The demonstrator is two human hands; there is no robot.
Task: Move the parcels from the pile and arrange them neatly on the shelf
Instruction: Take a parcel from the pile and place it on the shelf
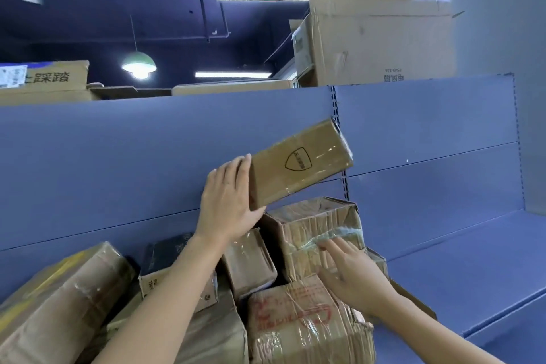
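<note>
So a brown box point(301, 165) with a shield mark is gripped at its left end by the left hand point(227, 201), fingers over the top and thumb tucked underneath. It's held tilted, right end up, in the air just above the pile point(283, 331), in front of the blue back panel point(118, 156). The right hand point(351, 272) is spread loose with nothing held, at the taped front of a crushed parcel point(310, 224). Contact can't really be told, it's blurred. The blue shelf point(461, 275) is seen to the right.

A: Anything unreadable or cropped?
B: Print inside shield mark point(298, 159) too small to read. Right hand point(351, 272) motion-blurred. Red-printed parcel point(295, 322) cropped at bottom edge. Black parcel point(165, 248) partly behind left forearm point(165, 301).
</note>
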